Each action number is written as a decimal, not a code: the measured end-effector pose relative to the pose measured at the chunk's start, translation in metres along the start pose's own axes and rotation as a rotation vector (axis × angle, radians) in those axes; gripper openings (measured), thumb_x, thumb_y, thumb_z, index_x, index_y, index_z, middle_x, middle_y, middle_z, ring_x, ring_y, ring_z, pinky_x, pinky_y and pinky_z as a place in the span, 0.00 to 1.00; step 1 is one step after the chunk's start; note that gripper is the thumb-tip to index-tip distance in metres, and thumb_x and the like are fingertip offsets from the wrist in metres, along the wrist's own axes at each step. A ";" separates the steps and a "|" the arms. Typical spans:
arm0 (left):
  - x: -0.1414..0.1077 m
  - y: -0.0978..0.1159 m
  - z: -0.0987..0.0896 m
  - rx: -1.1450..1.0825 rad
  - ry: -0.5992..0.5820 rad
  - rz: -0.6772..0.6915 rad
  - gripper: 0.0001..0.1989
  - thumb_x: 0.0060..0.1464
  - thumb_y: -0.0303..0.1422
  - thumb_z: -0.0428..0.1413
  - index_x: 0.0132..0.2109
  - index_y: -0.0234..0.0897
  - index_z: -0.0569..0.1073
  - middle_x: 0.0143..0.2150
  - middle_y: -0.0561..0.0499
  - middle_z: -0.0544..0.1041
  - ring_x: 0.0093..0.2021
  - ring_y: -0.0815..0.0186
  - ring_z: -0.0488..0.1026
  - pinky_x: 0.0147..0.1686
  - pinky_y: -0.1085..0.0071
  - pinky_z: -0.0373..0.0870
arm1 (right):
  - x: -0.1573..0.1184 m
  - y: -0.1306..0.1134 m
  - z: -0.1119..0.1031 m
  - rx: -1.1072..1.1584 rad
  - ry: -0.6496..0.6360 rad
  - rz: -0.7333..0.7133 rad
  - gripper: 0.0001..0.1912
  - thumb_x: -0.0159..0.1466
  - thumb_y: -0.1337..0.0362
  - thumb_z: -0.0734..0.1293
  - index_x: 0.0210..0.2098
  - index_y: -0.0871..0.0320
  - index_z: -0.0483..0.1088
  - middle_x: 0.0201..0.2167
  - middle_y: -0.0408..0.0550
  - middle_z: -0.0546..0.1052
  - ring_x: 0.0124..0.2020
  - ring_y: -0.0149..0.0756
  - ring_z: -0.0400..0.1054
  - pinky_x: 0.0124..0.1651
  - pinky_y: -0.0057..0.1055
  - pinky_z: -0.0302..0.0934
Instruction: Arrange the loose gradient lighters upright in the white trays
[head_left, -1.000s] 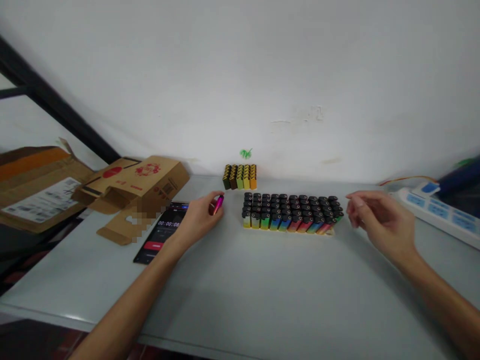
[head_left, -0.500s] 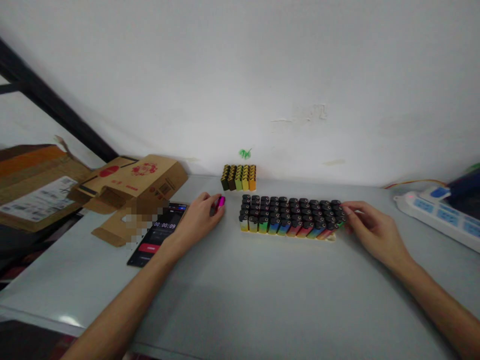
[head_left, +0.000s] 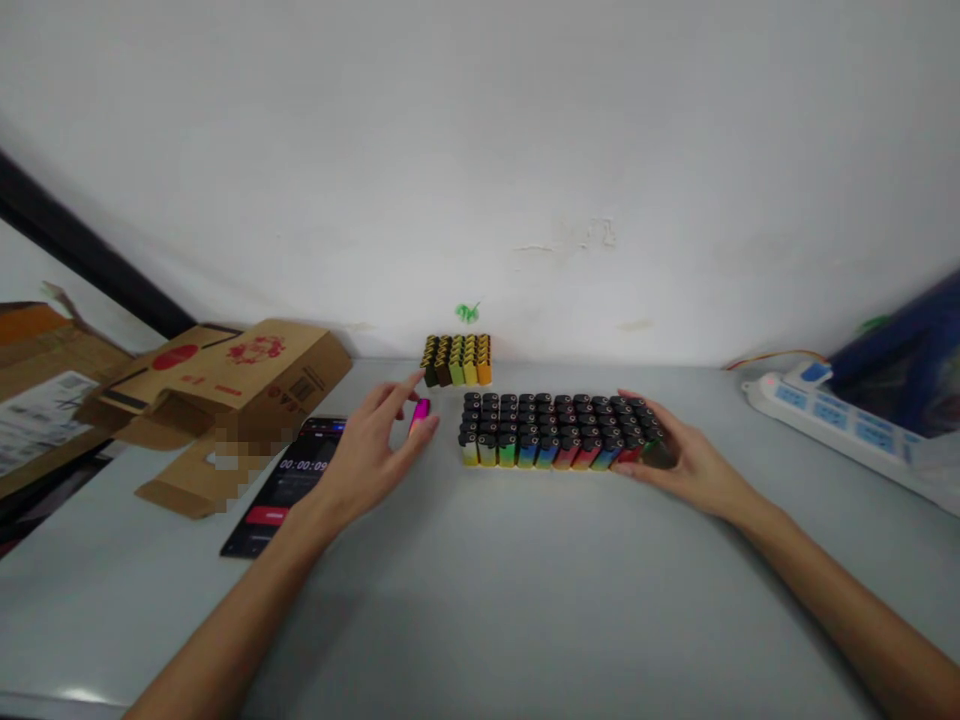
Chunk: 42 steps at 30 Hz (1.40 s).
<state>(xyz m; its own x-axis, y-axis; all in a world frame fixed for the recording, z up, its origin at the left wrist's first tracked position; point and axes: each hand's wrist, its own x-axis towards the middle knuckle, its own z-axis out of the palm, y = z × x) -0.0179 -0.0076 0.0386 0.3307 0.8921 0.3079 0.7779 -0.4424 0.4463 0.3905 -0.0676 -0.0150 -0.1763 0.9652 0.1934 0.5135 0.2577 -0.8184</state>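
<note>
Rows of black-topped lighters (head_left: 555, 430) with multicoloured bodies stand upright, packed in a block on the grey table. My right hand (head_left: 686, 460) wraps the block's right end, thumb along the front and fingers round the back. A dark green lighter (head_left: 658, 453) shows inside that grip. Left of the block is a single bright pink lighter (head_left: 420, 412). My left hand (head_left: 371, 440) is spread around it, thumb and index finger apart; whether a finger touches it I cannot tell. The index fingertip reaches near a smaller block of gold-topped lighters (head_left: 457, 362) by the wall.
On the left, a phone (head_left: 281, 490) with a running timer lies beside an opened cardboard box (head_left: 285, 370). Another carton (head_left: 45, 400) is farther left. A white power strip (head_left: 847, 425) with a cable runs along the right side.
My left hand has spread its fingers from around the pink lighter. My right hand has moved from fingertip contact to wrapping the block's end, whose rows look straighter. The camera view has shifted.
</note>
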 end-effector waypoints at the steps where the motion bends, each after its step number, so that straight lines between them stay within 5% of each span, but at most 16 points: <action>1: -0.002 0.007 0.000 -0.057 -0.018 0.045 0.32 0.68 0.49 0.51 0.72 0.38 0.63 0.56 0.41 0.75 0.52 0.55 0.74 0.59 0.55 0.70 | 0.001 -0.001 0.001 -0.004 0.007 -0.007 0.46 0.59 0.49 0.79 0.71 0.54 0.60 0.66 0.58 0.72 0.65 0.56 0.69 0.71 0.53 0.60; 6: -0.009 0.023 0.029 -0.272 -0.134 0.107 0.52 0.56 0.47 0.66 0.78 0.45 0.47 0.72 0.36 0.65 0.67 0.46 0.68 0.58 0.53 0.74 | 0.004 -0.002 -0.001 0.059 0.027 -0.024 0.45 0.56 0.51 0.81 0.67 0.56 0.65 0.64 0.58 0.74 0.64 0.55 0.70 0.70 0.52 0.62; 9: -0.008 0.020 0.052 -0.305 -0.128 0.070 0.58 0.51 0.43 0.70 0.78 0.45 0.45 0.73 0.36 0.63 0.71 0.43 0.64 0.68 0.46 0.64 | 0.005 -0.003 -0.008 0.148 -0.022 0.000 0.44 0.55 0.52 0.82 0.67 0.54 0.67 0.66 0.58 0.73 0.65 0.54 0.69 0.70 0.52 0.62; 12: -0.006 0.017 0.062 -0.382 -0.111 0.015 0.58 0.52 0.41 0.70 0.78 0.45 0.42 0.69 0.38 0.69 0.68 0.46 0.69 0.68 0.45 0.65 | 0.006 -0.003 -0.014 0.228 0.014 0.030 0.40 0.53 0.51 0.83 0.61 0.54 0.71 0.61 0.58 0.77 0.61 0.53 0.73 0.69 0.54 0.63; 31: -0.003 0.022 0.056 -0.398 -0.113 0.057 0.53 0.53 0.37 0.69 0.77 0.43 0.48 0.71 0.37 0.67 0.69 0.47 0.68 0.66 0.50 0.69 | 0.002 -0.001 -0.032 0.249 0.347 0.102 0.30 0.48 0.46 0.83 0.45 0.52 0.78 0.42 0.51 0.85 0.42 0.48 0.80 0.50 0.47 0.77; 34: -0.003 0.021 0.055 -0.379 -0.129 0.068 0.53 0.53 0.37 0.69 0.77 0.41 0.47 0.71 0.35 0.66 0.69 0.46 0.68 0.66 0.50 0.68 | 0.000 -0.003 -0.042 0.250 0.280 0.169 0.31 0.51 0.47 0.83 0.48 0.52 0.78 0.38 0.50 0.85 0.37 0.45 0.80 0.47 0.45 0.77; 38: -0.003 0.018 0.056 -0.373 -0.139 0.075 0.53 0.54 0.38 0.68 0.77 0.40 0.47 0.72 0.35 0.64 0.69 0.47 0.67 0.68 0.50 0.67 | -0.003 -0.006 -0.051 0.192 0.013 0.285 0.37 0.56 0.45 0.79 0.60 0.56 0.74 0.35 0.51 0.84 0.35 0.43 0.79 0.41 0.40 0.75; 42: -0.003 0.016 0.058 -0.374 -0.127 0.093 0.52 0.55 0.37 0.68 0.77 0.40 0.47 0.72 0.35 0.65 0.67 0.48 0.69 0.64 0.52 0.71 | -0.003 -0.009 -0.049 0.089 -0.096 0.318 0.38 0.57 0.42 0.78 0.58 0.61 0.76 0.37 0.55 0.84 0.36 0.44 0.77 0.40 0.39 0.72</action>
<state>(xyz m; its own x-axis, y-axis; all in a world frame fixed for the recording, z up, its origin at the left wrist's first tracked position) 0.0241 -0.0123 -0.0037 0.4725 0.8403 0.2657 0.5008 -0.5041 0.7036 0.4274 -0.0702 0.0185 -0.0997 0.9868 -0.1279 0.4807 -0.0648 -0.8745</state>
